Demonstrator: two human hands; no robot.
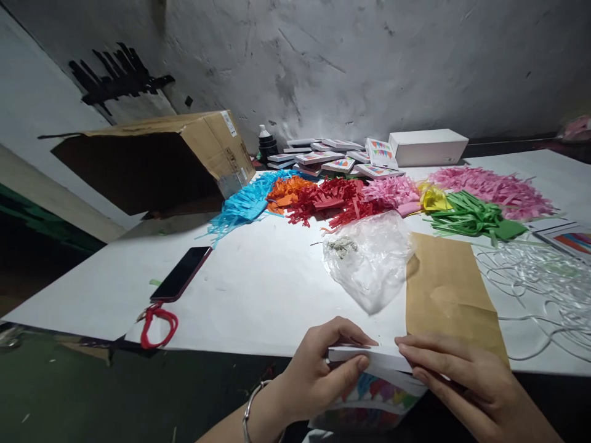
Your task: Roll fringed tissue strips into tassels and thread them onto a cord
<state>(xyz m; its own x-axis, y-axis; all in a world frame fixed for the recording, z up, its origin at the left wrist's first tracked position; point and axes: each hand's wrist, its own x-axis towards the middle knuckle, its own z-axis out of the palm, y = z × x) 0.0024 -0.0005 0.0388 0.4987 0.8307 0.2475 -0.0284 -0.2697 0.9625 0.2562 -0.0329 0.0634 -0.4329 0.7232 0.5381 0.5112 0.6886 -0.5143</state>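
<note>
At the table's front edge I hold a flat white cardboard box (pixel 376 397) with pictures of colourful tassels on its face. My left hand (pixel 318 369) is closed on its left end, thumb in front and fingers behind the top edge. At the right end, the fingers of my right hand (pixel 462 375) pinch around a white flap. Part of the box is hidden by my hands. Just beyond it lie a brown paper sheet (pixel 455 295) and a crumpled clear plastic bag (pixel 373 258).
Blue (pixel 249 200), orange, red, pink, yellow and green tassels (pixel 475 215) line the back, before several stacked printed boxes (pixel 323 157) and a white box (pixel 429 147). An open carton (pixel 215 147) and phone (pixel 182 274) are left; tangled white cord (pixel 540 277) is right.
</note>
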